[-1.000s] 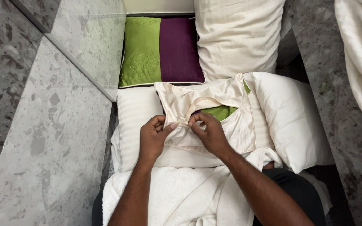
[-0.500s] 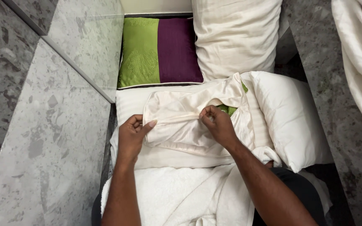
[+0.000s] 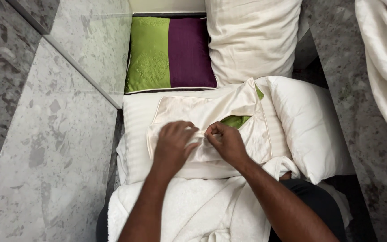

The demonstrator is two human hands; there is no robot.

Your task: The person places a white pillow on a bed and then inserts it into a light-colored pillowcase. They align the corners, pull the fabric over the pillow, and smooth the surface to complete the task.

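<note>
Beneath the cream satin cover (image 3: 189, 116), the green cushion (image 3: 237, 120) shows only through a gap and at the top corner, both hands' fingertips are buried in its folds, and the white towel (image 3: 189, 210) below it runs off the bottom edge.

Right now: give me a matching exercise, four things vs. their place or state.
Things:
1. cream cushion cover
2. green and purple cushion
3. white towel
4. left hand

Places or states:
a. at the top, beside a striped pillow
b. on the lap, nearest the camera
c. partly open, green showing inside
d. fingers on the cover's opening, meeting the right hand

Pairs: 1-c, 2-a, 3-b, 4-d
</note>
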